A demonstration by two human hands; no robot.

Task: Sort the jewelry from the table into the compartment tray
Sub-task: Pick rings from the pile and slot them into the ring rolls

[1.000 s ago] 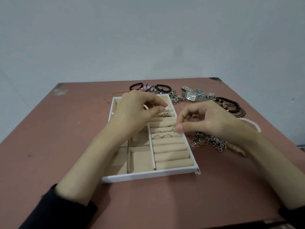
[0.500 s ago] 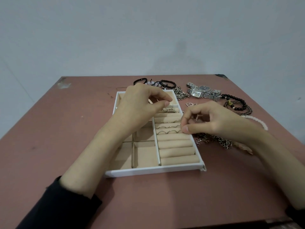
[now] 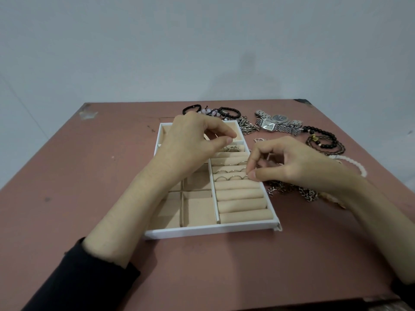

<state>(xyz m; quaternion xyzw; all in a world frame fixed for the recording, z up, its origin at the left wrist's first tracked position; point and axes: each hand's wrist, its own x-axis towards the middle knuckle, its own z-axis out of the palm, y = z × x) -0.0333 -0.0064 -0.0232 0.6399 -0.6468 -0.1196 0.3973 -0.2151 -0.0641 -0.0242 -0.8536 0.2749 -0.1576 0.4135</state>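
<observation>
Against a bare pale wall, on the reddish table [image 3: 89, 176], the right hand [image 3: 298, 167] pinches a ring [image 3: 246, 176] into the compartment tray [image 3: 211, 231]'s roll slot — where rings stand upright — while the left hand [image 3: 190, 144], thumb meeting forefinger, hovers over the tray; what it holds, I cannot tell.

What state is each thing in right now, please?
Compartment tray: open, square sections bare.
Ring rolls: rings in far slots, near ones vacant.
Right hand: pinching a ring at a slot.
Left hand: fingertips pinched over tray.
Watches: unsorted on table.
</observation>
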